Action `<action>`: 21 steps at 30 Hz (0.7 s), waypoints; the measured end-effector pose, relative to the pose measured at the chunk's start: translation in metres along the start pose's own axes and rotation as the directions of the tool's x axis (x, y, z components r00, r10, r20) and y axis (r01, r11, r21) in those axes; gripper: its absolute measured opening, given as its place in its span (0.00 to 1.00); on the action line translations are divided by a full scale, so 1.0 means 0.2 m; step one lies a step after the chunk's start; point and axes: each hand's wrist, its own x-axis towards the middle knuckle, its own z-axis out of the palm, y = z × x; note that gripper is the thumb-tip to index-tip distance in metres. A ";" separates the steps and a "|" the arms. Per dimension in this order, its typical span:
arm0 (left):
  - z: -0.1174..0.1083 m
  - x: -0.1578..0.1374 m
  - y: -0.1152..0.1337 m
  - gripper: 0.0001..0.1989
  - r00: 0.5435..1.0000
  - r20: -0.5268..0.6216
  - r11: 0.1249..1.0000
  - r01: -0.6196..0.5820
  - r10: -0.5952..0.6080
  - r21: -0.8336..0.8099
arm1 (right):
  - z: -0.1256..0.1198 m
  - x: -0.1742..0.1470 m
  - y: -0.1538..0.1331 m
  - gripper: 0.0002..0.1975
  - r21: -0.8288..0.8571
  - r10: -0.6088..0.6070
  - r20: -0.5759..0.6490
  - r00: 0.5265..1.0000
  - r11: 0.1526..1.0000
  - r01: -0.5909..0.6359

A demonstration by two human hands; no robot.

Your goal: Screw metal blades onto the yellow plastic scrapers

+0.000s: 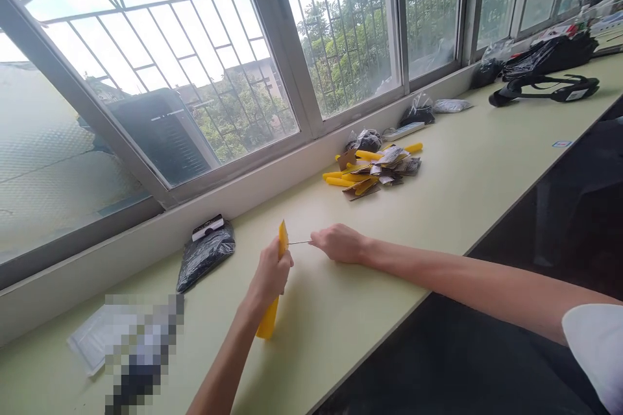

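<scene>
My left hand (270, 274) is wrapped round a long yellow bar (268, 321), held tilted, with its ends showing above and below the fist. A thin dark line, a rod or a cord (299, 242), runs level from the upper part of the bar to my right hand (338, 242). The fingers of that hand are closed in a pinch on its end. Whether the thin piece is fixed in the bar or only touches it, I cannot tell. Both hands are just above the pale green table (311, 337).
Past my right hand lies a pile of yellow pieces with cardboard and paper scraps (372, 172). A black plastic-wrapped bag (207, 253) and a clear packet (95, 340) are at left. Farther right rests a black headset (545, 89). Windows line the back; the table's front edge runs diagonally.
</scene>
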 end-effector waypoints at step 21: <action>0.05 0.08 -0.10 0.18 0.971 0.064 0.820 0.229 -0.229 -0.524 | 0.07 0.04 -0.01 0.08 0.202 0.015 -0.291 0.956 0.978 0.046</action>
